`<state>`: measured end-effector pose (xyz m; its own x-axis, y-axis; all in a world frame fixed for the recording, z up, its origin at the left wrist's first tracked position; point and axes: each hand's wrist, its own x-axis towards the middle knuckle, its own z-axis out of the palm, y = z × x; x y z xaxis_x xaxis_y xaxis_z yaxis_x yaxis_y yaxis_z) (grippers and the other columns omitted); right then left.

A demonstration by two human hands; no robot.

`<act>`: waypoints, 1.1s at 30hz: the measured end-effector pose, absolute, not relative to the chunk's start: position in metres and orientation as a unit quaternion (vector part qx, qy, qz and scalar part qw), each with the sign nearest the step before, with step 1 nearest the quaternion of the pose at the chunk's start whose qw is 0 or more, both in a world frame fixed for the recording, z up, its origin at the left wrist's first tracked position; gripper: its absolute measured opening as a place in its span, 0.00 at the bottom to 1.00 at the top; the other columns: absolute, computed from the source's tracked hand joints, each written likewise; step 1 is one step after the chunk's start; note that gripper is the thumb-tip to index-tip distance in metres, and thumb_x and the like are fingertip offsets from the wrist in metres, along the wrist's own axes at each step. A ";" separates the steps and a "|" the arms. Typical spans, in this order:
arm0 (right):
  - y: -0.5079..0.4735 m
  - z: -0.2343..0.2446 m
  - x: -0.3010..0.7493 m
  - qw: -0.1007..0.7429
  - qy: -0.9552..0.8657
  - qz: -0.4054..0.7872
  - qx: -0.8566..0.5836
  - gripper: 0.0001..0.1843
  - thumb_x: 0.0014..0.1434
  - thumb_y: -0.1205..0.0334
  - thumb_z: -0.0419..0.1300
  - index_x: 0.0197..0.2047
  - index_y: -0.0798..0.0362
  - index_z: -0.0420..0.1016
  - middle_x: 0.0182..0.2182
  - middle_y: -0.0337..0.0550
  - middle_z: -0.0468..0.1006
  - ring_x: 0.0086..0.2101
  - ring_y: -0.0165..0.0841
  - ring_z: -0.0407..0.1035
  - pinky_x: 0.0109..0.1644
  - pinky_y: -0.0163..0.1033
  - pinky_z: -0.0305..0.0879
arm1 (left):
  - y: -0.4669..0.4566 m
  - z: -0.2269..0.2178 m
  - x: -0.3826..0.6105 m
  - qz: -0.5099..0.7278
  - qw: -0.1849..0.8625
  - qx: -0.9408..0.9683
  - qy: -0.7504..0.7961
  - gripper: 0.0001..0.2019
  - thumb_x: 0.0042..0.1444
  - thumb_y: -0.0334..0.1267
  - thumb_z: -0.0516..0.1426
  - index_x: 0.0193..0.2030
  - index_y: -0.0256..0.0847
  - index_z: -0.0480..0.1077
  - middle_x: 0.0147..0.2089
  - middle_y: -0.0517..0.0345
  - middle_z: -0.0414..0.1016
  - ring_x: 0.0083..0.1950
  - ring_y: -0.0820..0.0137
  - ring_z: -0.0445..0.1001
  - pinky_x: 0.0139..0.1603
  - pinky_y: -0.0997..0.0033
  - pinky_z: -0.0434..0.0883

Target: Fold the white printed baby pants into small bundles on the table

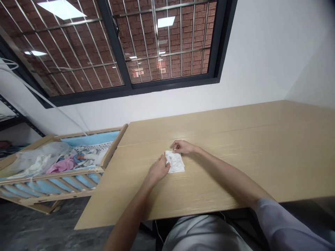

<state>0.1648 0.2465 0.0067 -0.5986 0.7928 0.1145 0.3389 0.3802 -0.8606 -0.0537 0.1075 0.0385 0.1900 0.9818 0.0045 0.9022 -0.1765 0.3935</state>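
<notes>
on my feed, the left hand [158,169] is half closed, fingertips at the left edge of a white printed packet [176,162]. the right hand [183,147] curls over the packet's top edge from 2 o'clock. both touch it, but from here i cannot tell whether either one actually grips it. the packet lies flat between them on a pale wooden desk [235,146], with a seam running across the desk just above it. a lilac sleeve [285,223] covers the right arm at 4 o'clock. at 9 o'clock, just off the desk's left edge, stands a wooden cot [52,176] with blue padding, holding pink cloth [62,165] and a clear plastic bag [31,162]. at 11 o'clock, a barred window [162,42] shows brick beyond.
</notes>
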 end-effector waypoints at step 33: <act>0.190 0.035 0.165 0.154 -0.914 0.294 -0.231 0.32 0.69 0.46 0.54 0.72 0.45 0.59 0.72 0.40 0.55 0.71 0.37 0.46 0.76 0.47 0.35 | 0.014 0.026 0.030 0.091 0.014 0.779 0.620 0.32 0.67 0.49 0.48 0.69 0.24 0.60 0.71 0.28 0.60 0.70 0.44 0.61 0.67 0.48 0.59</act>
